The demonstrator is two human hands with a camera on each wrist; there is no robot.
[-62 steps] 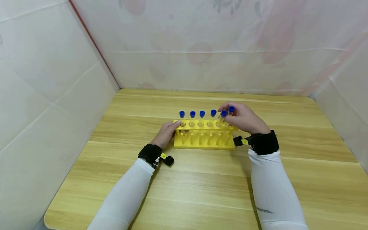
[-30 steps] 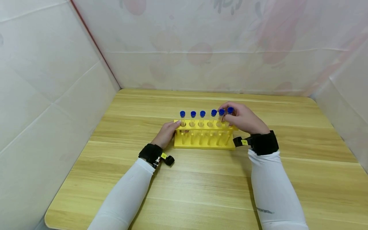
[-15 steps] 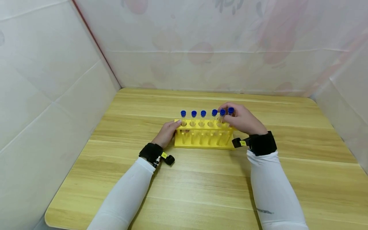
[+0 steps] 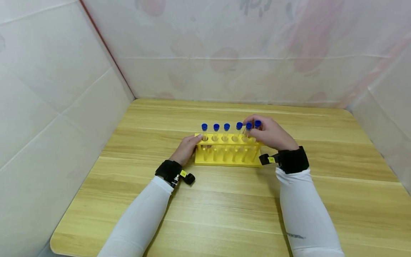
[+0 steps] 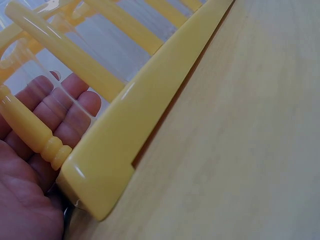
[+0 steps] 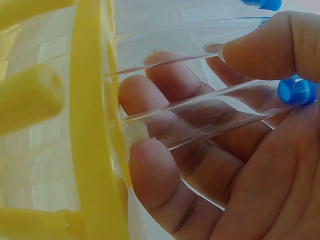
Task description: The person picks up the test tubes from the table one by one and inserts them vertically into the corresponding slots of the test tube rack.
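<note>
Yellow rack [image 4: 228,153] sits mid-table [image 4: 224,214] with 6 blue-capped tubes standing in it. Left hand [image 4: 187,148] is at the rack's left end, fingers curled around the end post, holding it steady; the wrist view shows the fingers [image 5: 60,107] behind the rack's bars. Right hand [image 4: 271,135] is at the rack's right end, fingers wrapped round the tube [image 4: 246,134] 2nd from that end. That tube leans a bit compared with the other 4 to its left, and its lower part is already through the rack's top plate [image 6: 92,125].

Looks to me like the seating step: tube is in its hole but not settled. Next move probably calls for straightening it upright and easing it down while the left hand braces the rack.
</note>
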